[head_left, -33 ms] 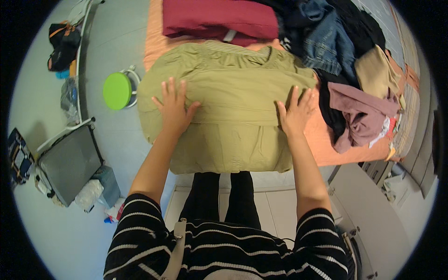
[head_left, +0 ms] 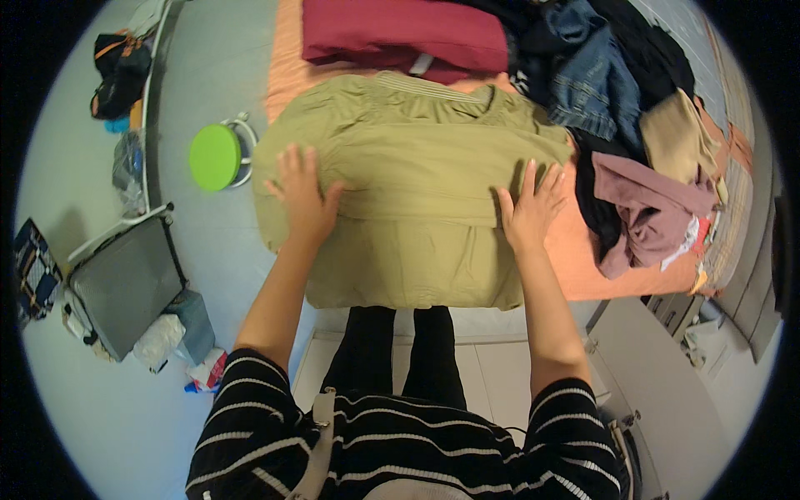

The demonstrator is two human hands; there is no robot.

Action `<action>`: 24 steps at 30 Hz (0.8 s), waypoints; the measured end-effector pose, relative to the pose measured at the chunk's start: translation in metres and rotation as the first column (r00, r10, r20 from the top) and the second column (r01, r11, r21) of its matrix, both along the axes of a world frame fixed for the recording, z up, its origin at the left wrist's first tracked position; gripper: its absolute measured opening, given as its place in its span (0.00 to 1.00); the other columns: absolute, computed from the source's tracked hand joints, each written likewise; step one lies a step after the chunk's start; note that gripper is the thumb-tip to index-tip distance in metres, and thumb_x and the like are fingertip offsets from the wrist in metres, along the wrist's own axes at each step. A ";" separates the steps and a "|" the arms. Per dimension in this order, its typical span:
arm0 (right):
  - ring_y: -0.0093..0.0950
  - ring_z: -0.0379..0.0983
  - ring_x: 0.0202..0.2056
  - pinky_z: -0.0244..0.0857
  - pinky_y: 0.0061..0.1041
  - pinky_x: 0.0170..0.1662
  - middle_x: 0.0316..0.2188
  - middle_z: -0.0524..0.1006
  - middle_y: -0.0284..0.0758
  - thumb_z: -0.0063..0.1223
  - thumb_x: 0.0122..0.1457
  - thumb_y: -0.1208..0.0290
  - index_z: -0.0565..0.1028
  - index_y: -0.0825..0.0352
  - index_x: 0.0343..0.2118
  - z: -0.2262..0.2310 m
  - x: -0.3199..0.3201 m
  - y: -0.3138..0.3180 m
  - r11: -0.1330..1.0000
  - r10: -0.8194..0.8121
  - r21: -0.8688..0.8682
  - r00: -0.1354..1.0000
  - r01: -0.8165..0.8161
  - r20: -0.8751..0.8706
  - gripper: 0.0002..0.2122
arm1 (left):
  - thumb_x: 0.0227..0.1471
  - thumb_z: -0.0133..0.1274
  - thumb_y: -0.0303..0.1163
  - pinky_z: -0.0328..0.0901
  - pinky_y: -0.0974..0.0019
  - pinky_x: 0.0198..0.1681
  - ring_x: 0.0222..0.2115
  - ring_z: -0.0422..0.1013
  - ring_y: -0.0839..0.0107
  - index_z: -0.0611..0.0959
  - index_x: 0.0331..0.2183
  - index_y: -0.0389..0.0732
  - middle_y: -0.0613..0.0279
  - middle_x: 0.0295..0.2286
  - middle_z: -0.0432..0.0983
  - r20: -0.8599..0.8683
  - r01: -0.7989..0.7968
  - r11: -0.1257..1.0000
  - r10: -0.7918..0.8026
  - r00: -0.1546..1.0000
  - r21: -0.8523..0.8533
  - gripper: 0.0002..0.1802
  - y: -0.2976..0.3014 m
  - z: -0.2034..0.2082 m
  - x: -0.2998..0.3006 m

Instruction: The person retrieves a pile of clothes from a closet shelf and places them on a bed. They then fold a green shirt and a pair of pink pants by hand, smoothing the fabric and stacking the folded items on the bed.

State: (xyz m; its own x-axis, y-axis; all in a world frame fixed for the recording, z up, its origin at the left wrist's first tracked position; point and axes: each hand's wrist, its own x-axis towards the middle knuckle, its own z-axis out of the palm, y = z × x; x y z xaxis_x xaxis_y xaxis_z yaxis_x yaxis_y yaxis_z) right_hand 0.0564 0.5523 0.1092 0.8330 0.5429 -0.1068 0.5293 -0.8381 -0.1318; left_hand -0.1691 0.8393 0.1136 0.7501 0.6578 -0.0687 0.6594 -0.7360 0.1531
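Note:
An olive-green garment (head_left: 417, 183) lies spread before me, its far part showing a gathered, striped neckline. Its near edge hangs at the edge of the orange-covered bed (head_left: 587, 279). My left hand (head_left: 304, 200) is over the left part of the cloth, fingers spread and slightly blurred. On the right side of the garment rests my right hand (head_left: 532, 208), palm down with the fingers apart. Neither hand grips the fabric. A fold line runs across the garment between the hands.
Beyond the garment lies a dark red folded cloth (head_left: 404, 37). To the right are blue denim (head_left: 592, 92), a beige piece (head_left: 679, 137) and a mauve garment (head_left: 650, 204). A green round stool (head_left: 215, 157) and a grey suitcase (head_left: 129, 283) stand on the left.
My left hand has shifted slightly left over the garment. My right hand stays in nearly the same place on the cloth. The whole view has moved a little.

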 end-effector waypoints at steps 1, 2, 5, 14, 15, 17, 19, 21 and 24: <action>0.50 0.35 0.64 0.35 0.61 0.59 0.65 0.41 0.49 0.50 0.54 0.47 0.53 0.53 0.63 0.008 -0.011 0.006 0.998 0.050 0.029 0.999 -0.050 -0.016 0.35 | 0.51 0.50 0.52 0.45 0.35 0.57 0.62 0.42 0.53 0.60 0.59 0.43 0.50 0.61 0.46 0.149 -0.149 0.988 0.153 0.977 -0.035 0.39 0.007 0.000 -0.024; 0.51 0.36 0.64 0.35 0.62 0.58 0.64 0.41 0.50 0.52 0.53 0.48 0.54 0.54 0.63 0.013 -0.023 0.013 0.993 0.102 0.059 0.994 -0.100 -0.032 0.36 | 0.52 0.49 0.51 0.47 0.39 0.57 0.62 0.42 0.53 0.60 0.58 0.40 0.50 0.61 0.46 0.289 -0.288 0.954 0.301 0.909 -0.089 0.39 0.010 0.001 -0.047; 0.51 0.37 0.64 0.36 0.63 0.58 0.64 0.42 0.50 0.55 0.51 0.50 0.57 0.53 0.61 0.015 -0.072 0.053 0.963 0.250 0.139 0.955 -0.229 -0.161 0.35 | 0.53 0.46 0.57 0.53 0.49 0.57 0.59 0.52 0.56 0.63 0.57 0.41 0.53 0.58 0.55 0.112 -0.439 0.181 0.978 0.178 -0.880 0.38 0.006 -0.032 -0.130; 0.46 0.35 0.65 0.34 0.61 0.60 0.65 0.42 0.43 0.51 0.52 0.46 0.57 0.48 0.61 0.024 -0.159 0.198 0.840 0.539 0.266 0.782 -0.472 -0.312 0.33 | 0.54 0.47 0.54 0.54 0.47 0.56 0.55 0.59 0.54 0.67 0.55 0.41 0.55 0.55 0.62 -0.603 0.047 -0.606 0.796 0.056 -0.794 0.34 0.045 -0.101 -0.199; 0.46 0.34 0.65 0.32 0.60 0.60 0.65 0.42 0.42 0.49 0.54 0.46 0.56 0.48 0.62 0.021 -0.157 0.209 0.855 0.515 0.256 0.794 -0.451 -0.323 0.33 | 0.53 0.50 0.52 0.55 0.46 0.56 0.55 0.59 0.54 0.68 0.54 0.41 0.56 0.55 0.62 -0.579 0.074 -0.580 0.815 0.037 -0.811 0.34 0.054 -0.110 -0.207; 0.44 0.27 0.66 0.23 0.57 0.62 0.66 0.35 0.40 0.42 0.55 0.40 0.49 0.46 0.64 -0.015 -0.155 0.208 0.868 0.486 0.145 0.758 -0.474 -0.435 0.35 | 0.53 0.51 0.44 0.54 0.46 0.57 0.55 0.59 0.53 0.69 0.53 0.40 0.55 0.54 0.63 -0.492 0.244 -0.432 0.812 -0.314 -0.868 0.29 0.069 -0.113 -0.217; 0.42 0.23 0.66 0.18 0.56 0.62 0.67 0.31 0.39 0.39 0.55 0.38 0.45 0.45 0.65 -0.015 -0.151 0.211 0.844 0.484 0.064 0.705 -0.532 -0.519 0.37 | 0.53 0.51 0.38 0.54 0.46 0.57 0.55 0.59 0.53 0.69 0.53 0.40 0.54 0.54 0.63 -0.435 0.372 -0.256 0.707 -0.557 -0.892 0.27 0.087 -0.105 -0.234; 0.41 0.21 0.66 0.17 0.56 0.62 0.66 0.29 0.38 0.39 0.54 0.37 0.43 0.46 0.65 -0.013 -0.146 0.214 0.840 0.449 0.025 0.668 -0.542 -0.593 0.38 | 0.53 0.51 0.36 0.54 0.46 0.57 0.55 0.59 0.54 0.68 0.54 0.39 0.52 0.54 0.63 -0.433 0.486 -0.078 0.592 -0.680 -0.870 0.27 0.102 -0.080 -0.248; 0.39 0.20 0.66 0.16 0.54 0.62 0.67 0.29 0.37 0.37 0.55 0.37 0.44 0.47 0.65 -0.006 -0.134 0.222 0.851 0.402 0.040 0.601 -0.524 -0.691 0.37 | 0.53 0.48 0.33 0.51 0.45 0.59 0.55 0.58 0.52 0.68 0.53 0.39 0.52 0.55 0.61 -0.258 0.545 0.135 0.771 -0.583 -0.828 0.25 0.108 0.002 -0.220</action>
